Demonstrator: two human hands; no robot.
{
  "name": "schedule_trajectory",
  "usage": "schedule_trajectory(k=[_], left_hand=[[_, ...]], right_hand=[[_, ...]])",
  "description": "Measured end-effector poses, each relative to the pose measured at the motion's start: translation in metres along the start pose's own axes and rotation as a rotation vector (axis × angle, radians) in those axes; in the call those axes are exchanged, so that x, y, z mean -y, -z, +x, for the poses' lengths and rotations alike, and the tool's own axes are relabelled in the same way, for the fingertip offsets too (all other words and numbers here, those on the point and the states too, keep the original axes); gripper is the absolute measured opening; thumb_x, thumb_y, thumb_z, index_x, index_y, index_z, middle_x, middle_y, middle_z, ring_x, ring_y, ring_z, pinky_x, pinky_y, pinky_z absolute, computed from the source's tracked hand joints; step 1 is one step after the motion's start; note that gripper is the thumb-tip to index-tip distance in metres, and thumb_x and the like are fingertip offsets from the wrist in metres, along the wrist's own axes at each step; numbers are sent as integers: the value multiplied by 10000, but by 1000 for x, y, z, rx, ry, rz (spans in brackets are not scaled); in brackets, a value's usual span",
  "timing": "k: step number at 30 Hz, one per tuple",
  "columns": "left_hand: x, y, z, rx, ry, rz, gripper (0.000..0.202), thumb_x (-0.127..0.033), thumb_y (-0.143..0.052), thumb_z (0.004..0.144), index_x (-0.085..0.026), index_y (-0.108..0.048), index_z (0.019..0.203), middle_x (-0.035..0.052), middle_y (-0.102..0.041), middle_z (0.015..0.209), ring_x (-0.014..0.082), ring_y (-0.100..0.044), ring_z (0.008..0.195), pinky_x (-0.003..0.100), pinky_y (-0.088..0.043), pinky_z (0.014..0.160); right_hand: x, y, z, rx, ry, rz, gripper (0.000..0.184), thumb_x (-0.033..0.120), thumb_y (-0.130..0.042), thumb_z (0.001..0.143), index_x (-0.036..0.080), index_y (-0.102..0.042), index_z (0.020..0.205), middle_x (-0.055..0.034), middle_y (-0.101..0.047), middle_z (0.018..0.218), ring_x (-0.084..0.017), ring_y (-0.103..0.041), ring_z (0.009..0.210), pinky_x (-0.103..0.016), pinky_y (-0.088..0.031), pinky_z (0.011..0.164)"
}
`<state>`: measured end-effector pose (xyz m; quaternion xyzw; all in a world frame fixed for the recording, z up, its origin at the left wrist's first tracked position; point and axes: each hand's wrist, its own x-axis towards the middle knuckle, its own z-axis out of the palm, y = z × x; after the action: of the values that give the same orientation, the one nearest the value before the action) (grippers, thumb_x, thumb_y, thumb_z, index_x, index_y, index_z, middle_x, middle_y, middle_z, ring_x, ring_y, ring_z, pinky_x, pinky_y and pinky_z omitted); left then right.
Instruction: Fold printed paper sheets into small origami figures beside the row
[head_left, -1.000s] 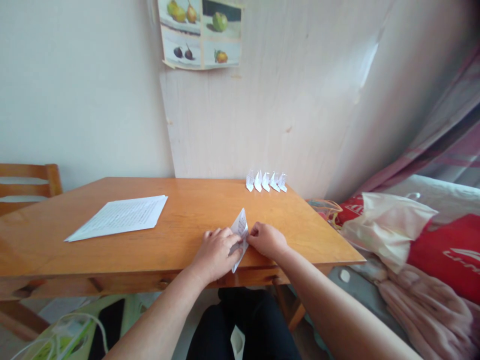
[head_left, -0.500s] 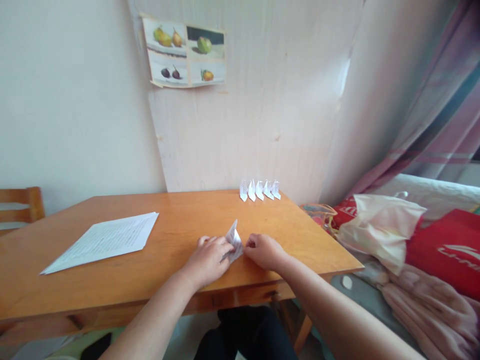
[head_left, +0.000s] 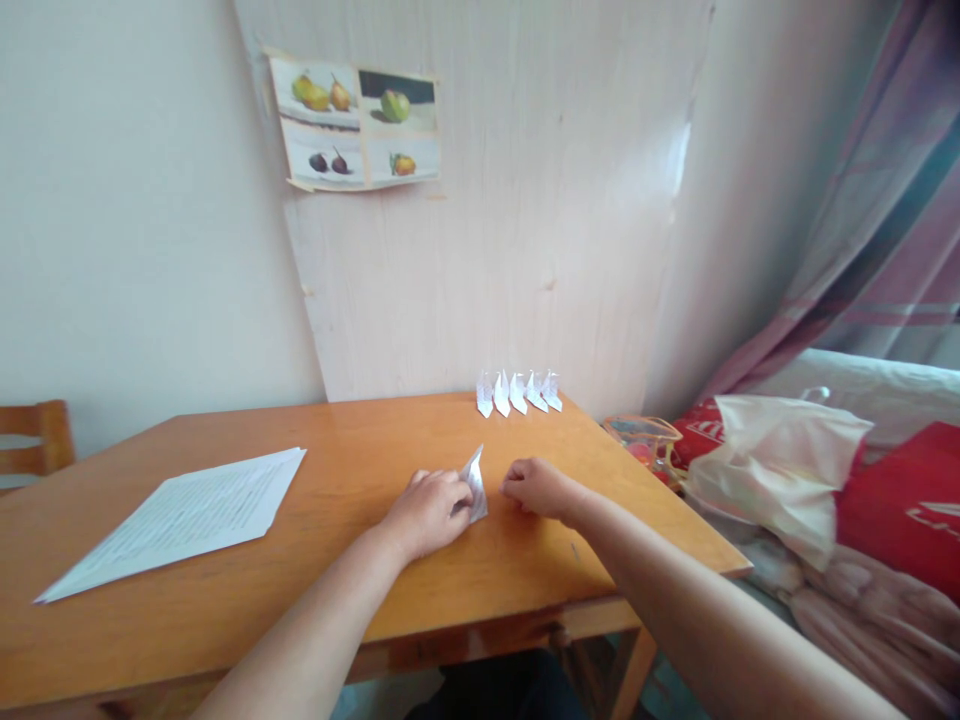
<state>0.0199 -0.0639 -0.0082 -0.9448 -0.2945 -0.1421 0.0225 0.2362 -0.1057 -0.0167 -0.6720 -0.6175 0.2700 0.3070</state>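
Observation:
My left hand (head_left: 433, 510) is closed around a small folded piece of printed paper (head_left: 478, 490), which stands up with a pointed tip above the wooden table (head_left: 360, 450). The fingers and thumb grip its left side and hide part of it. A short gap to the right, my right hand (head_left: 541, 487) hovers low over the tabletop, its fingertips pinched together and apart from the paper. Whether anything sits in that pinch I cannot tell. At the back edge of the table, several similar folded paper pieces (head_left: 517, 394) stand in a row.
A stack of printed sheets (head_left: 187, 515) lies on the table's left part. Behind the table is a wall with a fruit picture (head_left: 356, 122). To the right are a cream bag (head_left: 780, 460), a red bag (head_left: 907, 510) and a curtain (head_left: 847, 220). A chair (head_left: 34, 435) is at far left.
My right hand has drawn away from the folded paper, widening the gap between them. My left hand still holds the paper, turned to a narrower side. The camera view has shifted slightly.

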Motion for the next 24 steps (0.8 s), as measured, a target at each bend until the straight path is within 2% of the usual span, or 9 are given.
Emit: schedule_trajectory(k=[3, 8, 13, 18, 24], left_hand=[[2, -3, 2, -4, -9, 0, 112, -232, -578, 879, -245, -681, 837, 22, -663, 887, 201, -618, 873, 323, -412, 785], [3, -11, -2, -75, -6, -51, 79, -187, -595, 861, -226, -662, 842, 36, -633, 907, 193, -595, 869, 308, -423, 775], [3, -14, -4, -84, 8, -94, 97, -176, -586, 872, -219, -639, 803, 41, -617, 882, 195, -586, 849, 315, -443, 765], [2, -14, -5, -82, 33, -151, 70, -163, -618, 846, -228, -644, 832, 42, -620, 910, 203, -588, 875, 324, -457, 778], [2, -14, -6, -63, 61, -175, 79, -173, -606, 856, -233, -647, 826, 44, -617, 900, 206, -587, 872, 324, -458, 767]], right_hand=[[-3, 8, 15, 17, -17, 80, 100, 148, -571, 769, 171, -564, 672, 37, -548, 557, -94, -474, 515, -206, -325, 505], [4, 21, 39, 19, 4, 222, 53, 172, -579, 781, 170, -588, 728, 20, -591, 600, -102, -521, 547, -204, -347, 515], [13, 20, 54, 25, 89, 413, 85, 255, -568, 814, 182, -571, 769, 10, -609, 660, -103, -544, 581, -205, -372, 529], [11, 11, 53, 12, 171, 550, 101, 297, -534, 810, 197, -550, 811, 34, -564, 675, -103, -513, 594, -220, -408, 582], [8, 4, 43, 43, 184, 575, 66, 258, -552, 763, 196, -557, 785, 39, -537, 676, -113, -501, 607, -236, -415, 594]])
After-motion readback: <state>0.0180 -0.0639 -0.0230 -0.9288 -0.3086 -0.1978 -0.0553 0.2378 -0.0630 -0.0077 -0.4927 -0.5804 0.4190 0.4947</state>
